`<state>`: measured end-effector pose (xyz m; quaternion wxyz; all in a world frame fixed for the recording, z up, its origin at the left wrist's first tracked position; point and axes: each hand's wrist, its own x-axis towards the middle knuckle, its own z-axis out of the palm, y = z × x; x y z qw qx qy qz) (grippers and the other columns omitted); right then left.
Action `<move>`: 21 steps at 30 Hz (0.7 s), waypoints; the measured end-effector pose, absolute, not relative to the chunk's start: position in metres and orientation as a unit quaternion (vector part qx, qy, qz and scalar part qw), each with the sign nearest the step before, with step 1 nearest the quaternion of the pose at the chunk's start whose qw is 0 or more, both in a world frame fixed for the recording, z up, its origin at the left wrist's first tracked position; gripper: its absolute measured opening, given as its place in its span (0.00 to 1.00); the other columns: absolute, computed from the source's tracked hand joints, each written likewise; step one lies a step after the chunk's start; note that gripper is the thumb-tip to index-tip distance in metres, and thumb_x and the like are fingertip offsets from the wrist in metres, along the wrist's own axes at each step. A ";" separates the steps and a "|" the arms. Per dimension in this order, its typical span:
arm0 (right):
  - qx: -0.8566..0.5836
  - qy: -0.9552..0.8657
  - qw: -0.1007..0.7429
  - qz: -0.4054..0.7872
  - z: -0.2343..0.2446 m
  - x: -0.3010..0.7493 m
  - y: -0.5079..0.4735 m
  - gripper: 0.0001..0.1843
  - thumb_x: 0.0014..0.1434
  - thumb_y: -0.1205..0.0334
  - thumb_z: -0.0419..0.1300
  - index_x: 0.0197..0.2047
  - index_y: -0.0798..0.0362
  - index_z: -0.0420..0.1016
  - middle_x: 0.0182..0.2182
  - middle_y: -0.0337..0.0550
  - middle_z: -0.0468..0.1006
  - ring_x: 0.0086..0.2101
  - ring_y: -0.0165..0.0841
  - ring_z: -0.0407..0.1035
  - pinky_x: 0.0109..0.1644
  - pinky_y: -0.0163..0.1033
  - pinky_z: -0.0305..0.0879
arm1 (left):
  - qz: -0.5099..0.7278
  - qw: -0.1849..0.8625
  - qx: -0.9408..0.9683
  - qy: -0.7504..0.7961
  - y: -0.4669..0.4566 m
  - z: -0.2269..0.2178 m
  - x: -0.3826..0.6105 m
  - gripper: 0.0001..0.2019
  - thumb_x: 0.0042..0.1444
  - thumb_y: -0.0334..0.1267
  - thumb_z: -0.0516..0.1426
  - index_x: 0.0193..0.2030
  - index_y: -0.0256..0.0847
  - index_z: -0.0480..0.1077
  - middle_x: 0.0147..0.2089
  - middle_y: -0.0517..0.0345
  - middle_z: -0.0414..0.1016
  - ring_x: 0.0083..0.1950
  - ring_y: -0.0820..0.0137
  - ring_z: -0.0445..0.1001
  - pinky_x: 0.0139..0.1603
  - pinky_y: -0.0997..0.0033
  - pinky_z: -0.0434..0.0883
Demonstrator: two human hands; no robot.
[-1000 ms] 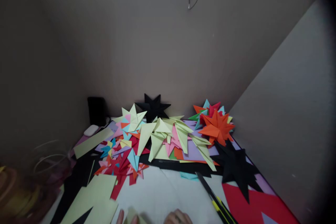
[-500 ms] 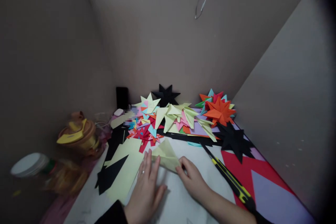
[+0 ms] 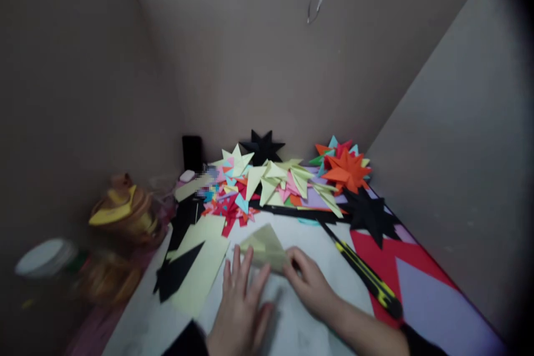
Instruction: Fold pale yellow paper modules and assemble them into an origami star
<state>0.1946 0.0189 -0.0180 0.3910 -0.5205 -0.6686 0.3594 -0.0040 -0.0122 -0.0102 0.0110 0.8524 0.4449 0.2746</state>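
Note:
A pale yellow folded paper piece [image 3: 263,246], roughly triangular, lies on the white work surface between my hands. My right hand [image 3: 306,278] pinches its right corner between thumb and fingers. On the left, my left hand [image 3: 242,300] has its fingers spread, the fingertips at the paper's left edge; I cannot tell how firmly they touch it. Flat pale yellow sheets [image 3: 204,261] and a black paper piece [image 3: 180,272] lie left of my left hand. A black and yellow utility knife [image 3: 367,275] rests right of my right hand.
Behind are folded pale yellow pieces [image 3: 271,181], a black paper star [image 3: 262,147], an orange star [image 3: 348,171] and another black star [image 3: 371,216]. Red paper [image 3: 377,258] and purple paper [image 3: 438,300] lie right. A lidded jar [image 3: 125,208] stands left; a phone [image 3: 192,151] leans behind.
My left hand has shifted slightly right, with its fingers more spread. My right hand keeps its pinch on the paper's corner, and the paper has turned slightly. The view has tilted a little.

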 end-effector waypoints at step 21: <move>-0.543 -0.541 0.411 0.493 -0.029 0.197 0.040 0.16 0.57 0.49 0.56 0.43 0.51 0.63 0.22 0.34 0.66 0.24 0.31 0.64 0.31 0.36 0.61 | 0.235 0.380 0.816 0.366 0.001 -0.020 -0.009 0.18 0.58 0.39 0.54 0.56 0.48 0.64 0.60 0.47 0.64 0.61 0.58 0.62 0.57 0.51 0.66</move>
